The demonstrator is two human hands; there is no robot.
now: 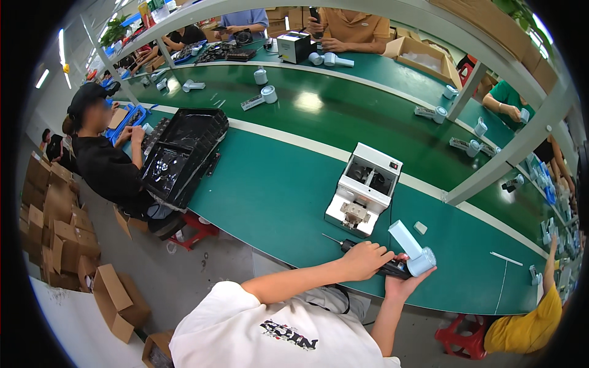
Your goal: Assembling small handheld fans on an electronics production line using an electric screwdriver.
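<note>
Pale-blue device [415, 249] gripped in my right hand [404, 287] seems readied for fastening, my left hand [367, 260] clasping a screwdriver [347, 245] I'd turn inward next.

Showing bold dark lettering [288, 335] across a white T-shirt [236, 328] — sloping down toward the right, with small coloured specks sitting around the letters. Also showing a small pale mark [365, 24] on an orange-brown shirt [353, 34] — appearing too tiny for reading.
</note>
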